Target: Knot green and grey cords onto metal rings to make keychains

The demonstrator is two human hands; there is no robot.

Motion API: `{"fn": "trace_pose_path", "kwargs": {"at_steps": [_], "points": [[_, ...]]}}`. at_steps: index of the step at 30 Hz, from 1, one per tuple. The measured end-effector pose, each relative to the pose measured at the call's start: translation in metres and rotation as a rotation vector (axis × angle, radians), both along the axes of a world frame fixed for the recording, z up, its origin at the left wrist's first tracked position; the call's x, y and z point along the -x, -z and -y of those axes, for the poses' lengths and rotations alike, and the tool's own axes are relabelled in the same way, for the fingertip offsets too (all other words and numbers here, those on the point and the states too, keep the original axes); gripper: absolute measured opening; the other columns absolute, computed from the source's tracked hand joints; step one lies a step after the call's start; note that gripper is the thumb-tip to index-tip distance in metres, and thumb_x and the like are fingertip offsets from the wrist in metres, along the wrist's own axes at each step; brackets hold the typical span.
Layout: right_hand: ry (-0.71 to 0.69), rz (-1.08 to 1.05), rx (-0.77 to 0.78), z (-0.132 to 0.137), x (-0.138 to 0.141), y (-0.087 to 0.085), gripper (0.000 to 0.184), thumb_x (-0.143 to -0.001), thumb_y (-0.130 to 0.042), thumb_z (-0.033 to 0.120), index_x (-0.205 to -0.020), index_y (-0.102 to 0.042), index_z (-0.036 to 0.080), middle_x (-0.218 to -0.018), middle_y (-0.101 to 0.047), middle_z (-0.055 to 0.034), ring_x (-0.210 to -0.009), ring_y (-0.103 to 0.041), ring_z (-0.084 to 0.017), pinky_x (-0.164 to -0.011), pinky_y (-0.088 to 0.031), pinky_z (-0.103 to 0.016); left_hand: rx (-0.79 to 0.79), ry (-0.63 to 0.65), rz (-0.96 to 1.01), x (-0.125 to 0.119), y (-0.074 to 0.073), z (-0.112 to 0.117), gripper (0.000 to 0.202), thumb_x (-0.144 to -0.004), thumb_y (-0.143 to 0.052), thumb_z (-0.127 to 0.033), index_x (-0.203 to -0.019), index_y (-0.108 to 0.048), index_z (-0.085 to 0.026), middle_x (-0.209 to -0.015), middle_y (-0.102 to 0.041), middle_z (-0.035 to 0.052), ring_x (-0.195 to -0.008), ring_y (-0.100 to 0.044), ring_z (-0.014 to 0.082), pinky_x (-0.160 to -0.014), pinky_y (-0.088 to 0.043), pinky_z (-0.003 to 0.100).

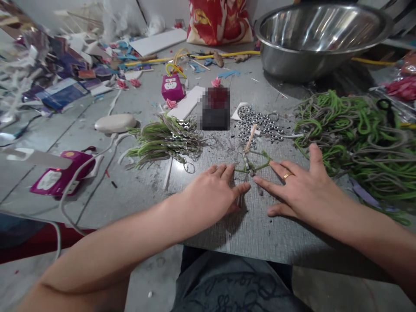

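Note:
A short loop of green cord (265, 161) lies flat on the grey table between my hands, with a small dark metal piece (248, 165) across its middle. My left hand (217, 186) rests at the loop's left side, fingertips touching the cord and thumb stretched toward the metal piece. From the right, my right hand (297, 184) reaches in with fingers spread. Its index finger is by the metal piece and another fingertip meets the cord's right end. Just beyond the loop is a thin wooden stick (251, 138). Neither hand grips anything.
Metal rings (260, 123) are heaped behind the loop. Finished-looking green-grey cords (162, 138) with metal ends lie left; a larger cord pile (360, 143) lies right. A steel basin (305, 60), purple power strips (173, 88), a white cable (79, 171) and scraps surround them.

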State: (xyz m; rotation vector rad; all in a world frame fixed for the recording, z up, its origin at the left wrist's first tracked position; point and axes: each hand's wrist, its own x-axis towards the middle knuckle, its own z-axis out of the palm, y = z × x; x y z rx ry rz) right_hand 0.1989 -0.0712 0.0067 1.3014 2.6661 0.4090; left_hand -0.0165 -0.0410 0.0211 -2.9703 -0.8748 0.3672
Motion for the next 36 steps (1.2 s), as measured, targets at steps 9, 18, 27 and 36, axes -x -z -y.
{"fn": "trace_pose_path", "kwargs": {"at_steps": [9, 18, 27, 36], "points": [[-0.072, -0.097, -0.020, -0.001, -0.010, -0.001, 0.050, -0.076, -0.055, 0.059, -0.111, -0.064, 0.025, -0.103, -0.066, -0.0184, -0.099, -0.057, -0.035, -0.091, -0.014, -0.072, -0.001, 0.011, 0.018, 0.003, -0.010, -0.001, 0.034, -0.085, -0.050, -0.039, -0.117, -0.058, -0.031, -0.098, -0.063, 0.0116, -0.078, -0.063, 0.0224, -0.065, -0.046, 0.032], [-0.116, -0.552, -0.085, -0.022, -0.005, 0.018, 0.026, -0.088, -0.046, 0.019, -0.107, -0.061, 0.010, -0.113, -0.063, -0.0135, -0.090, -0.060, -0.021, -0.075, -0.047, -0.035, -0.064, -0.171, 0.242, -0.005, 0.005, -0.023, 0.022, -0.087, -0.041, -0.023, -0.096, -0.059, -0.015, -0.086, -0.062, 0.0064, -0.078, -0.057, 0.0198, -0.063, -0.045, 0.031], [-0.117, -0.540, -0.032, -0.026, 0.005, 0.028, 0.023, -0.089, -0.042, 0.017, -0.091, -0.063, 0.011, -0.082, -0.064, -0.0096, -0.075, -0.058, -0.020, -0.069, -0.047, -0.032, -0.022, -0.101, 0.313, -0.012, 0.026, -0.027, 0.015, -0.088, -0.042, -0.019, -0.087, -0.056, -0.016, -0.089, -0.056, 0.0049, -0.078, -0.054, 0.0166, -0.063, -0.045, 0.028], [-0.063, -0.375, -0.085, -0.021, 0.002, 0.028, 0.022, -0.089, -0.040, 0.016, -0.076, -0.058, 0.016, -0.068, -0.058, -0.0039, -0.057, -0.050, -0.015, -0.056, -0.035, -0.027, 0.054, -0.091, 0.208, -0.005, 0.020, -0.028, 0.011, -0.085, -0.042, -0.014, -0.087, -0.053, -0.016, -0.070, -0.058, 0.0001, -0.056, -0.056, 0.0118, -0.046, -0.034, 0.022]]}}
